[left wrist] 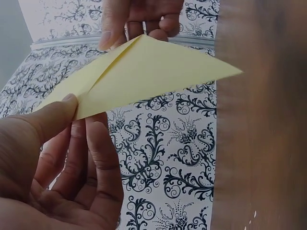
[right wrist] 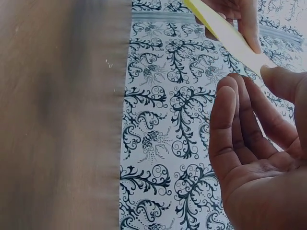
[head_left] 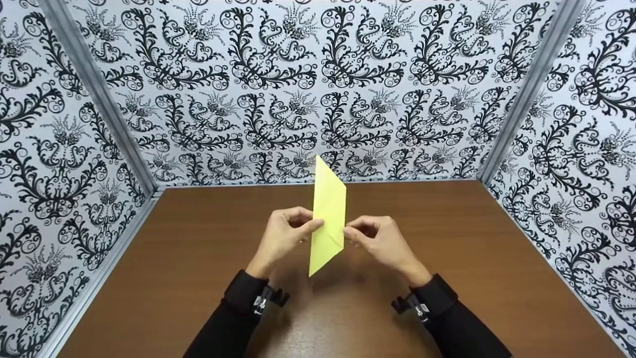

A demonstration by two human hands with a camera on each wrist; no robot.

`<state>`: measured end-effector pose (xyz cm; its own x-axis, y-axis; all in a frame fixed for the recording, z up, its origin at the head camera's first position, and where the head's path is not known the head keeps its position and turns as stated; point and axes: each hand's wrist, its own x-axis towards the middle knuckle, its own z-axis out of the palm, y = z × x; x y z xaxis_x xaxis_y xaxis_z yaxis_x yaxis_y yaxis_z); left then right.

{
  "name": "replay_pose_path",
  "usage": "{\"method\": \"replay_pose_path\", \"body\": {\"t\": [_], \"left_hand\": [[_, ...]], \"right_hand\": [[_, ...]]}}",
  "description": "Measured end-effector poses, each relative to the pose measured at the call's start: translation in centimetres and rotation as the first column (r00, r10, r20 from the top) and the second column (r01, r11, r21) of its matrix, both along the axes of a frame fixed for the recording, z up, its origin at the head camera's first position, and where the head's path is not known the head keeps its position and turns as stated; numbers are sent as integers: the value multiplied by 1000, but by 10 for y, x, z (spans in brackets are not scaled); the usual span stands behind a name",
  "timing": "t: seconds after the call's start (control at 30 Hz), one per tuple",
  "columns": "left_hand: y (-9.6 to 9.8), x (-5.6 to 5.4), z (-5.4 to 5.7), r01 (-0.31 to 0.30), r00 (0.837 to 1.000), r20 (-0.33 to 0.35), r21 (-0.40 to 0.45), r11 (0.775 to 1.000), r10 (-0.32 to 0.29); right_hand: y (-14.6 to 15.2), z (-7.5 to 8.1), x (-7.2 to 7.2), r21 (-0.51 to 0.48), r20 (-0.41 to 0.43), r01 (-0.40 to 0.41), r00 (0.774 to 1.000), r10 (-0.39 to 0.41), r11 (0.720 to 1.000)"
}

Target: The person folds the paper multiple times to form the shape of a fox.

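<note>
A folded sheet of yellow paper is held up over the table, its long edges running up and down in the head view and both ends slanting to points. My left hand pinches its left edge, thumb on the near face and fingers behind. On the opposite edge, the thumb and forefinger of my right hand pinch the paper lower down. The left wrist view shows a folded flap line across the yellow paper. In the right wrist view the paper appears almost edge-on, with the right hand's other fingers loosely bent below it.
A brown wooden table lies beneath both hands. Panels with black scroll patterns stand at the back and both sides, joined by grey metal posts. Each wrist carries a black strap with a small camera mount.
</note>
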<state>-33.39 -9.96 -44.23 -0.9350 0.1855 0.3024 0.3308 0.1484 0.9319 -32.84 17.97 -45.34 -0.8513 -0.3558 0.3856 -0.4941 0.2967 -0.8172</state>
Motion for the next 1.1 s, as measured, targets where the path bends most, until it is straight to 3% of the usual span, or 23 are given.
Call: {"method": "replay_pose_path", "body": {"t": [0.17,0.43,0.6,0.73,0.9,1.1], "left_hand": [[1,2,0,-22,1000,-23,-105,994,20],[3,5,-4,-52,999,-26,-276,960,47],[2,4,-7,-26,999,-28,-323,946,18],[1,2,-10,10,999,-38,-385,923,-27],[0,-1,-17,54,996,-35,-433,900,-76],[1,-2,-30,92,993,-23,-469,878,-116]], "right_hand": [[3,6,-1,-20,-8,70,997,-71,997],[10,10,-4,-75,8,162,987,-162,984],[14,10,-8,-93,-16,187,982,-189,978],[17,10,-11,-103,-22,198,979,-201,975],[23,9,-14,-30,-45,199,979,-200,980],[30,3,-14,185,-5,124,992,-126,975]]}}
